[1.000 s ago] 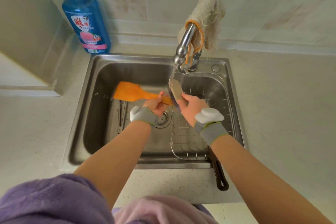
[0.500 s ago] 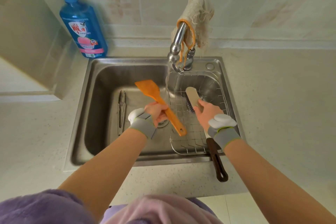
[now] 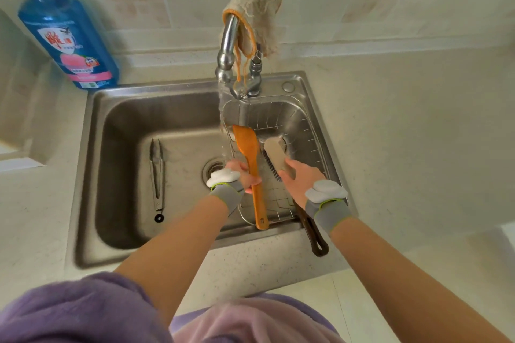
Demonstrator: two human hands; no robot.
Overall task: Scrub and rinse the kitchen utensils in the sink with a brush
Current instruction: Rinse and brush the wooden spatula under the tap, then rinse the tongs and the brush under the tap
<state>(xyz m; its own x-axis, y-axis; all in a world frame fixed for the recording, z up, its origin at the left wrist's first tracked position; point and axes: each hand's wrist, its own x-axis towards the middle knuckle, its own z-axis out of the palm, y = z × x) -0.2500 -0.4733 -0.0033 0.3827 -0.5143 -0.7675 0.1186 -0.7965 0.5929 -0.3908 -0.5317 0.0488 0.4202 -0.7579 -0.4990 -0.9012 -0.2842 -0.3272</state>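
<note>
My left hand (image 3: 242,175) grips an orange spatula (image 3: 248,153) by the middle of its handle, blade pointing away under the running water from the tap (image 3: 229,50). My right hand (image 3: 298,178) holds a scrub brush (image 3: 274,154) with a pale wooden back and dark bristles, just right of the spatula blade. Both are over the wire basket (image 3: 309,133) in the right part of the steel sink (image 3: 117,125). Metal tongs (image 3: 156,172) lie on the sink floor at the left.
A blue dish soap bottle (image 3: 69,39) stands on the counter at the sink's back left corner. A cloth (image 3: 256,3) hangs over the tap. A dark utensil handle (image 3: 313,234) sticks out over the sink's front edge under my right wrist. The drain (image 3: 213,170) sits mid-sink.
The spatula has swung from pointing left to pointing away, blade now under the water stream. The brush has moved off the handle to beside the blade.
</note>
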